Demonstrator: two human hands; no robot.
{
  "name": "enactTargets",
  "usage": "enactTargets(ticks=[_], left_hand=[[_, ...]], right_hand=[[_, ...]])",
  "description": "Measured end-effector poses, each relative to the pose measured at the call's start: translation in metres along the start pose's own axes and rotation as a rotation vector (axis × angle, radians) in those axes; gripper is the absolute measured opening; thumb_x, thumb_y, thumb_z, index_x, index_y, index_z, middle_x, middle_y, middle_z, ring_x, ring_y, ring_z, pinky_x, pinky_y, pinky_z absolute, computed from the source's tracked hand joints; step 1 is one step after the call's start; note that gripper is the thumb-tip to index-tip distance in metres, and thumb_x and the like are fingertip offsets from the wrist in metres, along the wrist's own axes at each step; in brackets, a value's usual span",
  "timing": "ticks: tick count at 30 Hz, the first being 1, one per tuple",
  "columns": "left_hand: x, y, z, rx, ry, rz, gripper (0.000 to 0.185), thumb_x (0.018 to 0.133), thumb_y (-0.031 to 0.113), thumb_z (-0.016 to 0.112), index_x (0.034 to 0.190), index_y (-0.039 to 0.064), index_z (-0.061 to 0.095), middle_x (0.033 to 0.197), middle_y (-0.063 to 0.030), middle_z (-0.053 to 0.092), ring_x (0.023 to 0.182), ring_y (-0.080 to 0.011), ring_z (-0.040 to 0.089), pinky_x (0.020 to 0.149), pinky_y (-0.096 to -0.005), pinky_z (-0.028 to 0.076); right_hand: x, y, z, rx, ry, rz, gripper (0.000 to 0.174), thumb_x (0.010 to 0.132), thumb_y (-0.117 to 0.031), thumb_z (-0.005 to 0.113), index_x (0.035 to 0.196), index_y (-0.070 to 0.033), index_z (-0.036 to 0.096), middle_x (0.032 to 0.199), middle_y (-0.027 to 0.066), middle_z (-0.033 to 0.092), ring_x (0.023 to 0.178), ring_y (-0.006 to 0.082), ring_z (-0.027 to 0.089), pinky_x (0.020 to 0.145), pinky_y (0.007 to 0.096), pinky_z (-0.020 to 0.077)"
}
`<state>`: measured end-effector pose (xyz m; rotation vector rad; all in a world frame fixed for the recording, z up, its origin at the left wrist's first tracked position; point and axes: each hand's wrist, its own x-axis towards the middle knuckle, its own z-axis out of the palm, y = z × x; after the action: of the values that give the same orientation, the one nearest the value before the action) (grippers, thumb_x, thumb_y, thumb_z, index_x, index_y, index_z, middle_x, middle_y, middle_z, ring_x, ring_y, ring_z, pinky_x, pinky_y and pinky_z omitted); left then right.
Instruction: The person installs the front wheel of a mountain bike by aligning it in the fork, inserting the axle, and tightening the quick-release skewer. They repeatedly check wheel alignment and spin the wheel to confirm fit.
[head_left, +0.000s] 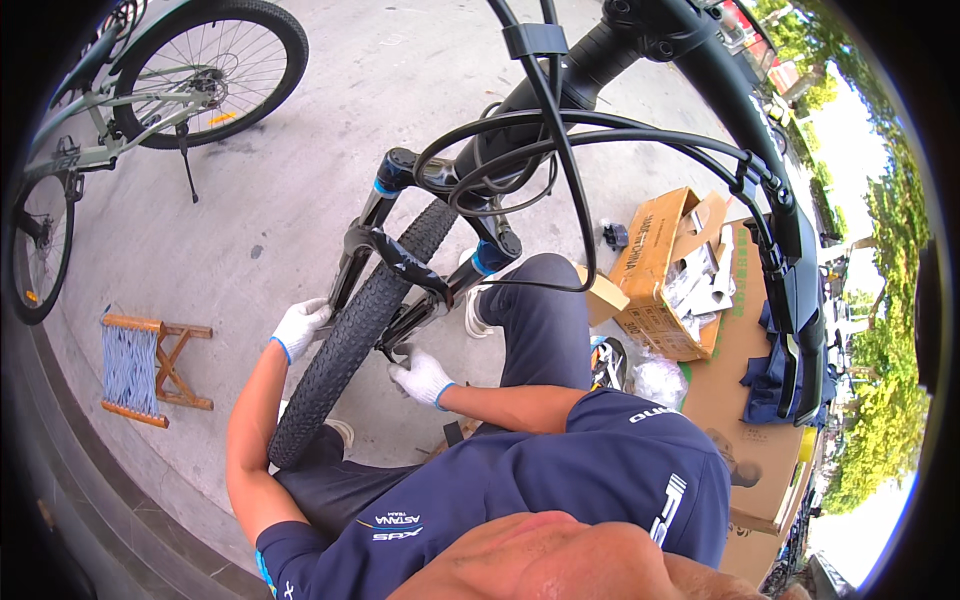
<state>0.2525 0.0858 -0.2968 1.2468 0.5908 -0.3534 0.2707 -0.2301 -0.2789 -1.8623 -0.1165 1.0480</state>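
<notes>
A bicycle's front wheel with a knobby black tyre (352, 337) stands between my knees, set between the legs of a black suspension fork (409, 266). My left hand (301, 328), in a white glove with a blue cuff, holds the lower end of the left fork leg; its fingertips are partly hidden. On the other side of the wheel, my gloved right hand (422, 377) has thumb and fingers at a small dark part at the right fork leg's lower end. The tyre hides most of the hub. Black cables (555, 127) loop in front of the head tube and handlebar (750, 112).
A wooden folding stool (135, 367) with a corded seat stands at the left. Behind it is a pale green bicycle (150, 112) on its kickstand. To the right, an open cardboard box (667, 277) holds packing scraps, beside flat cardboard (720, 390) and clear plastic wrap (658, 381).
</notes>
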Motion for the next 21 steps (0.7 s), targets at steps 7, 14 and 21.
enactTargets(ticks=[7,14,21], left_hand=[[0.005,-0.001,-0.004,0.041,0.023,-0.061,0.051,0.106,0.02,0.067,0.148,-0.006,0.053,0.129,-0.0138,0.07,0.111,-0.0244,0.072,0.097,-0.0414,0.059],[-0.001,0.011,0.0,0.087,0.048,-0.068,0.046,0.105,0.02,0.069,0.142,-0.005,0.058,0.122,-0.0117,0.072,0.107,-0.0235,0.074,0.095,-0.0401,0.06],[-0.007,0.017,0.005,0.103,0.041,-0.075,0.049,0.104,0.021,0.07,0.144,-0.006,0.057,0.126,-0.0155,0.071,0.112,-0.0274,0.073,0.1,-0.0426,0.06]], right_hand=[[0.03,-0.001,-0.015,-0.116,0.088,-0.015,0.034,0.105,-0.03,0.055,0.114,0.002,0.061,0.078,0.0157,0.07,0.071,0.0252,0.073,0.066,0.0416,0.0592],[0.001,0.005,0.004,0.09,-0.192,0.027,0.033,0.109,-0.023,0.053,0.126,0.003,0.059,0.093,0.0103,0.07,0.068,0.0187,0.067,0.061,0.0378,0.0599],[0.033,0.003,-0.004,-0.17,0.171,-0.02,0.029,0.107,-0.026,0.05,0.109,0.001,0.061,0.081,0.0138,0.07,0.06,0.0243,0.068,0.059,0.0396,0.0576]])
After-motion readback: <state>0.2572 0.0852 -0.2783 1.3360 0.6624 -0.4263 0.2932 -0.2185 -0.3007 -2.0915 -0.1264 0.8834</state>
